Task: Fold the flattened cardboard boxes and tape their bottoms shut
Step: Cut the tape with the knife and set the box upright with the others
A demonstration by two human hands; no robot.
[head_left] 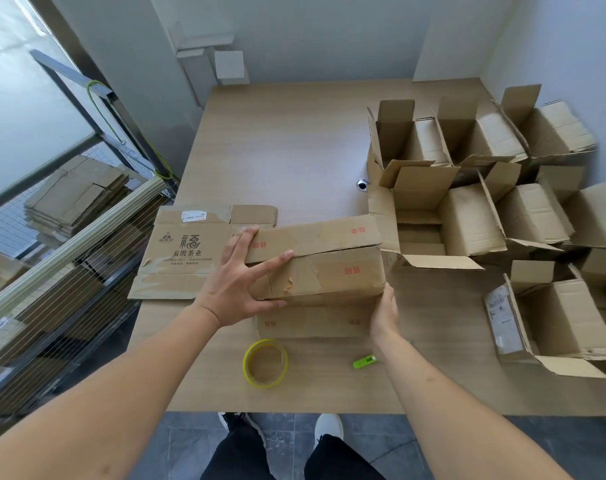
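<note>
A brown cardboard box (332,271) with red print lies on its side in the middle of the table, its flaps partly folded. My left hand (240,282) spreads over the box's left end, fingers straight on the flaps and thumb under the lower edge. My right hand (384,311) holds the box's lower right corner, fingers hidden behind it. A flattened printed box (183,251) lies on the table just left of it. A yellow tape roll (265,362) and a green cutter (363,361) lie near the table's front edge.
Several folded open boxes (474,188) crowd the right side of the wooden table (277,143). A stack of flattened boxes (76,195) sits on a wire cart (52,271) at the left. My shoes and legs show below the table edge.
</note>
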